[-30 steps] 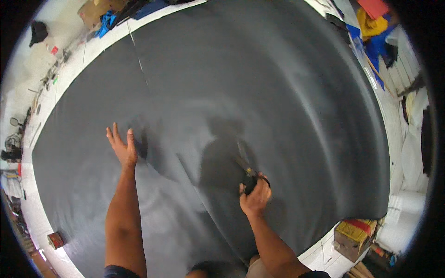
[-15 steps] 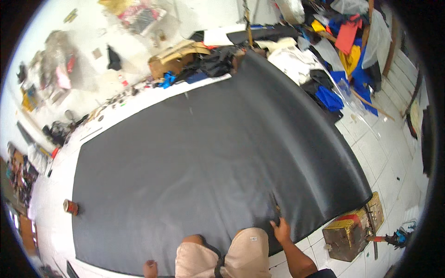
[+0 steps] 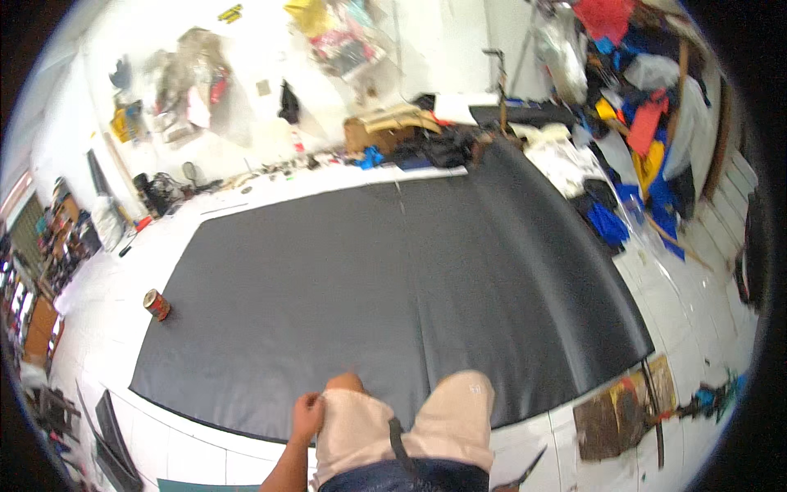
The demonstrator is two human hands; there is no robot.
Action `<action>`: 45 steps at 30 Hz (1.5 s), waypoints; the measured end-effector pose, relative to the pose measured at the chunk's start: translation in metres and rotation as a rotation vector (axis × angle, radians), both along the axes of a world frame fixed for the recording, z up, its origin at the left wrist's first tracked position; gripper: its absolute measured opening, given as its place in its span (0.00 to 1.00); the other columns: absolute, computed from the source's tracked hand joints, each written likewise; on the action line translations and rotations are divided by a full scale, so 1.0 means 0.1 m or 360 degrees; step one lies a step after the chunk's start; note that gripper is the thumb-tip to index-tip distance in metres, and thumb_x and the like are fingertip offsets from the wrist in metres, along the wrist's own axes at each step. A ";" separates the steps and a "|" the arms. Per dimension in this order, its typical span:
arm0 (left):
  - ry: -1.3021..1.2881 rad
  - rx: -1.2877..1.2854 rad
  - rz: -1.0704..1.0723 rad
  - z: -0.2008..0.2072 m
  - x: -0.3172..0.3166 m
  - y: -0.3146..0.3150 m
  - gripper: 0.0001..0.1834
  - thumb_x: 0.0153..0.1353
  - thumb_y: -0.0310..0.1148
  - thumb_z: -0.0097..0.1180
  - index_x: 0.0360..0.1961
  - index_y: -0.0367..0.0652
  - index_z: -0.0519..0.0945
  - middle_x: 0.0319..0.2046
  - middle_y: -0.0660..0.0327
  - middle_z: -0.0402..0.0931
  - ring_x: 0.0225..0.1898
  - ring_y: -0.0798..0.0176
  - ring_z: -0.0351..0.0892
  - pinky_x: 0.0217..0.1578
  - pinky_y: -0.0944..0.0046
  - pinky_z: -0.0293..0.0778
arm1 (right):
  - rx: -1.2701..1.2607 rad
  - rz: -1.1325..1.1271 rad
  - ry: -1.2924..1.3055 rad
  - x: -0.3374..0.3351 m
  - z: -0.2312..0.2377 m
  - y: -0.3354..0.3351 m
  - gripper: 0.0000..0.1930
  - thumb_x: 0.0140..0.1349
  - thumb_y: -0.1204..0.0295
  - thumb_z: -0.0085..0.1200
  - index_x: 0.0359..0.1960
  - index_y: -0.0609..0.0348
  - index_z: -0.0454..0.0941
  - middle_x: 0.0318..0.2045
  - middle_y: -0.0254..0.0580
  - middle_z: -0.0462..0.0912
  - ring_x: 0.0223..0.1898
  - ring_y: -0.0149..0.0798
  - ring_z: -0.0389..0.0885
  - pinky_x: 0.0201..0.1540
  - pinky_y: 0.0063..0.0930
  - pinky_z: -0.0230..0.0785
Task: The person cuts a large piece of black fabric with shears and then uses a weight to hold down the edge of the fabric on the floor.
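Observation:
A large black sheet of leather-like material [image 3: 328,271] lies spread on the floor, with its right side curling up in a long roll. Down its middle runs a thin straight line; whether this is a crease or a cut I cannot make out. My left hand [image 3: 309,412] is beside my left knee, above the sheet's near edge, with its fingers curled; what they hold, if anything, is hidden. A pair of scissors [image 3: 533,463] juts up at the lower edge, right of my right leg, blades pointing up and right. My right hand is cut off there, at the handles.
A tin can [image 3: 156,304] stands at the sheet's left edge. At the right lie a worn box [image 3: 611,420] and a rod. Fabric scraps [image 3: 648,131] heap at the back right, with cardboard [image 3: 381,129] along the wall. A dark strip [image 3: 116,443] lies front left.
My view has tilted up. The scissors have gone from over the sheet down to the lower edge with my right hand. My left hand has come up beside my knee.

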State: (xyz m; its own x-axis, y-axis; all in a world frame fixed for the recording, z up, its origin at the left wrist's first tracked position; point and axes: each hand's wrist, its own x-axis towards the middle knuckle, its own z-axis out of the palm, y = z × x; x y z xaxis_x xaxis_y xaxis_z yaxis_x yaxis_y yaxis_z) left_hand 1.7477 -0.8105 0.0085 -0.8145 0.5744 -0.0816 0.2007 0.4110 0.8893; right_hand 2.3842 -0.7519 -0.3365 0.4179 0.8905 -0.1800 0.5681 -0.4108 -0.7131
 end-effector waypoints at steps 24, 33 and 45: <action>0.0594 -0.0640 -0.0975 1.66 0.79 -0.34 0.25 0.57 0.43 0.57 0.49 0.38 0.69 0.45 0.38 0.66 0.43 0.34 0.68 0.40 0.40 0.66 | -0.1036 0.0791 -0.0004 -3.19 2.29 2.32 0.31 0.69 0.47 0.39 0.53 0.67 0.74 0.58 0.58 0.70 0.61 0.57 0.66 0.62 0.47 0.57; -0.0114 -0.1618 -0.1387 1.70 1.09 0.00 0.30 0.54 0.46 0.62 0.55 0.47 0.70 0.51 0.46 0.67 0.50 0.39 0.68 0.48 0.39 0.69 | -0.0425 -0.0466 0.1021 -2.59 4.30 3.14 0.39 0.67 0.43 0.42 0.64 0.71 0.61 0.60 0.55 0.69 0.60 0.49 0.68 0.61 0.38 0.58; -0.1286 -0.0463 -0.0239 3.01 1.22 6.24 0.54 0.52 0.63 0.60 0.68 0.34 0.54 0.47 0.49 0.75 0.50 0.50 0.76 0.55 0.56 0.69 | -0.0276 0.0499 0.0121 -2.30 6.46 2.78 0.18 0.65 0.66 0.46 0.52 0.61 0.75 0.47 0.54 0.79 0.49 0.50 0.78 0.50 0.46 0.68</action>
